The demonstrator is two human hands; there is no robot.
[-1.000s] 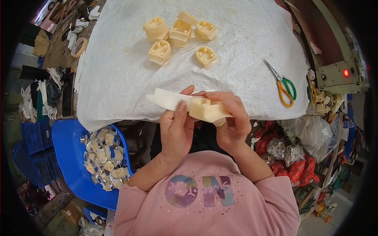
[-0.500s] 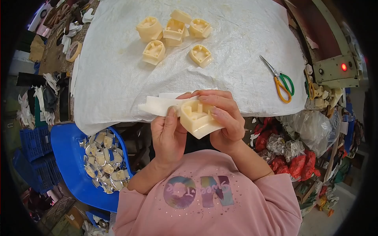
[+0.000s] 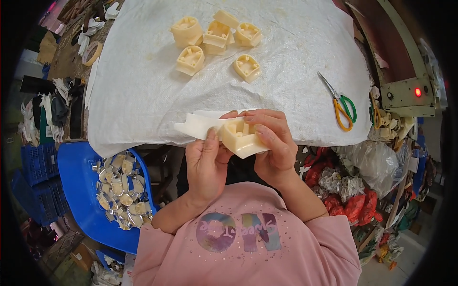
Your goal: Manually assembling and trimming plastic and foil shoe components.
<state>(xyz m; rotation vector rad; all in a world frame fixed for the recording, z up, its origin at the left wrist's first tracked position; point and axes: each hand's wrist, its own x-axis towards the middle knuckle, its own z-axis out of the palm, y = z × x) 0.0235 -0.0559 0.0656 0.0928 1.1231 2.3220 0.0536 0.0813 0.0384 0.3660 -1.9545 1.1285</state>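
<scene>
Just past the near edge of the cloth-covered table, my right hand [image 3: 275, 148] grips a hollow cream plastic shoe heel [image 3: 242, 144], its open side with inner ribs facing up. My left hand [image 3: 208, 162] pinches a white flexible strip [image 3: 199, 126] between thumb and fingers, against the heel's left side. The strip runs out leftward and also passes behind the heel, where my fingers partly hide it. Farther up the table stands a group of similar cream heels [image 3: 190, 59], with a single heel [image 3: 247, 68] a little apart from them.
Scissors [image 3: 339, 102] with orange and green handles lie at the table's right. A white woven sheet [image 3: 148, 95] covers the table. Left of me, a blue chair [image 3: 81, 200] holds many heels with shiny sides. Plastic bags [image 3: 369, 162] pile up at the right; a tape roll [image 3: 92, 53] sits far left.
Both hands, with the heel and strip, have shifted slightly right in view, and the heel is turned a little. The whole scene has shifted slightly too. Both grips stay the same.
</scene>
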